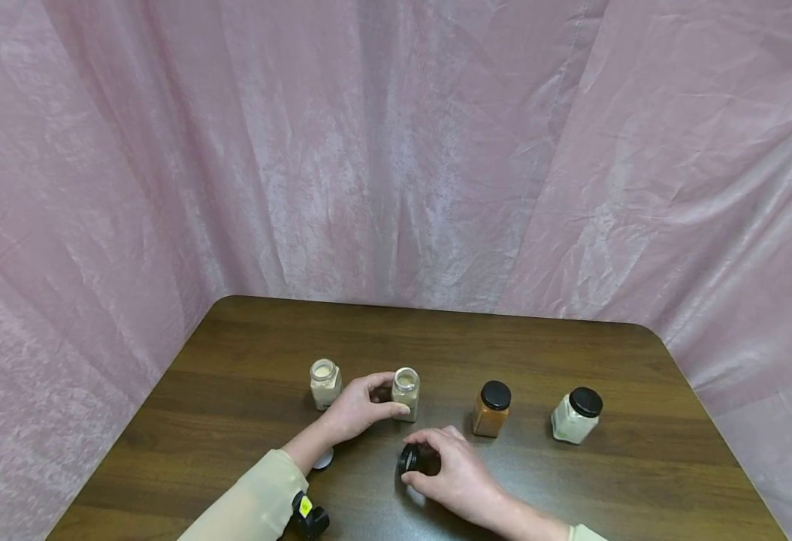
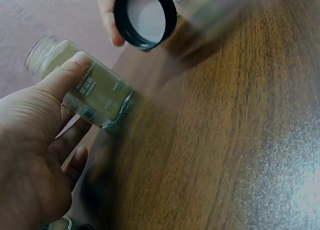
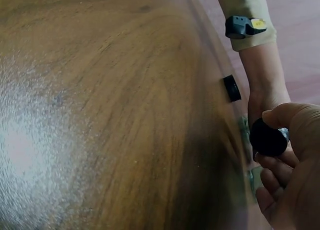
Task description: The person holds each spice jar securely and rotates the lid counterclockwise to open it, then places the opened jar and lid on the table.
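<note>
In the head view my left hand (image 1: 355,411) grips a glass jar (image 1: 406,396) of tan powder, fingers and thumb on its sides. The jar stands uncapped. The left wrist view shows the thumb lying over the printed label of this jar (image 2: 102,93). My right hand (image 1: 455,475) pinches a black screw lid (image 1: 407,460) by its rim, in front of the jar and apart from it. The white inside of the lid (image 2: 146,16) faces the left wrist camera. In the right wrist view the lid's black top (image 3: 268,139) shows.
Left of my left hand is an uncapped jar (image 1: 325,385) of pale powder. A second lid (image 1: 323,459) lies on the wooden table (image 1: 504,342) beside my left wrist. To the right stand two black-capped jars, one of orange powder (image 1: 488,421) and one whitish (image 1: 569,422).
</note>
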`<act>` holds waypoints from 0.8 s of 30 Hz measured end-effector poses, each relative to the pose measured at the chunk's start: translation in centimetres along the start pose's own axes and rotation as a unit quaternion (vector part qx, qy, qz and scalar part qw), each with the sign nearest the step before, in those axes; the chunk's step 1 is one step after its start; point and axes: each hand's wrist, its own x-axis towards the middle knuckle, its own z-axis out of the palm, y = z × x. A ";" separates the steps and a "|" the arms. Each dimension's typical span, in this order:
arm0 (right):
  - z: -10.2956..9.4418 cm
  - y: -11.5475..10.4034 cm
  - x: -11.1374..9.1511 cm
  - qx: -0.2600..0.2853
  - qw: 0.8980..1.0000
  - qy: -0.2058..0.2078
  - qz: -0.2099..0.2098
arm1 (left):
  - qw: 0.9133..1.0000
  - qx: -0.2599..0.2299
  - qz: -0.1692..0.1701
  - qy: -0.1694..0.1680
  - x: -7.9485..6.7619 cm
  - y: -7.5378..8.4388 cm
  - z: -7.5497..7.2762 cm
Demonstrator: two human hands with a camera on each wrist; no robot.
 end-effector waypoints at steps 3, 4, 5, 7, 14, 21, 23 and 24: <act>0.3 0.1 0.0 0.002 1.000 -0.003 0.002 | 1.000 0.001 0.000 -0.002 0.0 -0.1 0.0; 0.4 0.1 0.0 0.003 1.000 -0.004 0.001 | 1.000 0.001 -0.001 -0.002 0.0 -0.1 0.0; 0.4 0.1 0.1 0.003 1.000 -0.004 -0.001 | 1.000 0.003 -0.001 -0.002 0.0 -0.1 0.0; 0.6 0.1 0.1 -0.001 1.000 -0.006 -0.005 | 1.000 0.006 -0.002 -0.003 0.0 -0.2 0.0; 1.2 0.1 0.5 -0.016 1.000 -0.014 -0.012 | 1.000 0.004 0.000 -0.006 0.1 -0.3 0.0; 1.6 0.0 0.8 -0.024 0.999 -0.021 -0.010 | 1.000 -0.002 -0.003 -0.002 0.0 0.0 0.2; 1.6 0.0 0.9 -0.025 0.999 -0.023 -0.007 | 1.000 -0.001 -0.003 -0.001 -0.1 0.4 0.2; 1.7 0.0 0.9 -0.026 0.999 -0.024 -0.006 | 1.000 -0.002 -0.003 -0.001 -0.2 0.8 0.2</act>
